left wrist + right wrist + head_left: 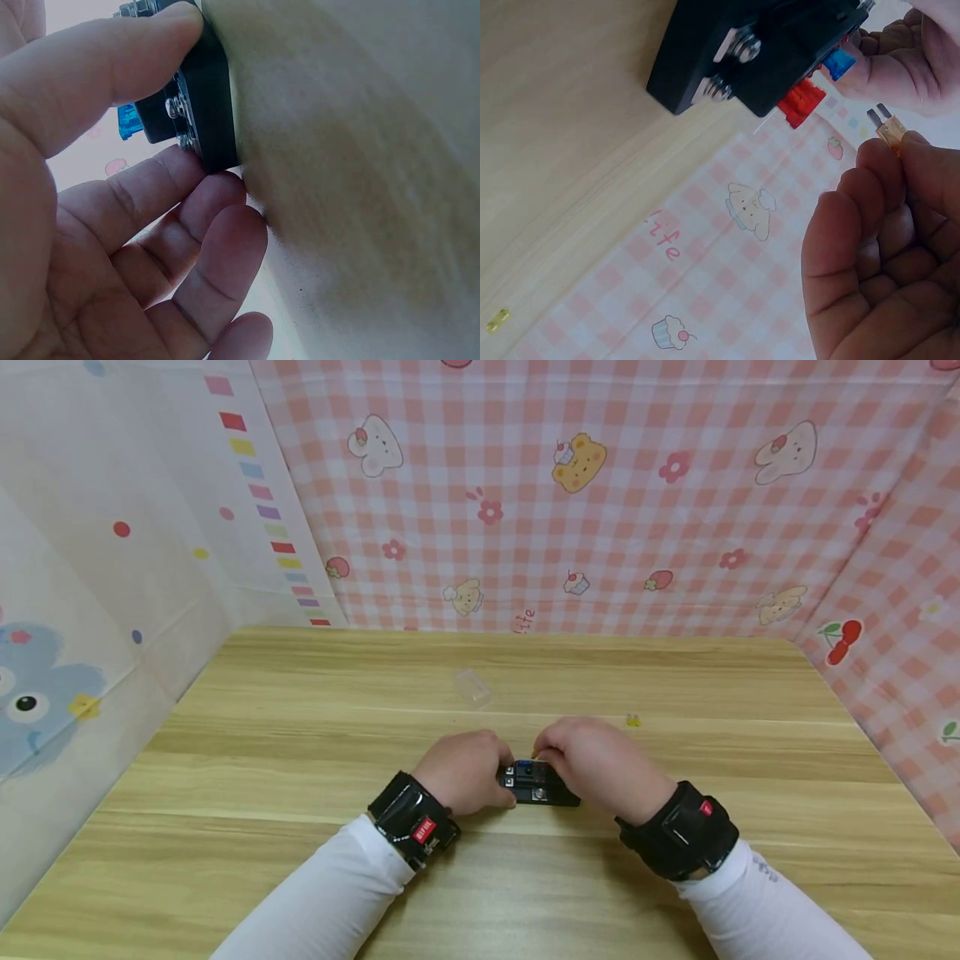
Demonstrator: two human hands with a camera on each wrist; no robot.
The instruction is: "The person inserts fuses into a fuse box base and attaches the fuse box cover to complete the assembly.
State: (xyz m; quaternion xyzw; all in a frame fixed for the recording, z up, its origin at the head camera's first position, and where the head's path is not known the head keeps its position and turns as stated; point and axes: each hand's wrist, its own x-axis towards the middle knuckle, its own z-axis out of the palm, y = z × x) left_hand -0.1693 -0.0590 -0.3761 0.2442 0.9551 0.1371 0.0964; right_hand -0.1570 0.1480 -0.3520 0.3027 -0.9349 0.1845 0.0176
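A black fuse block (558,794) with metal screw terminals lies on the table between the hands. My left hand (463,774) grips its left end, the thumb on the near side and fingers at the far side, as the left wrist view shows. A blue blade fuse (838,64) and a red blade fuse (801,103) sit in the block. My right hand (606,768) pinches an orange blade fuse (891,133) between thumb and index finger. Its two metal prongs point toward the block, apart from it in the right wrist view.
A clear plastic cover (472,688) lies on the wooden table (315,710) beyond the left hand. Farther right lies a small yellow fuse (633,721). Patterned cloth (525,552) hangs along the table's back and sides.
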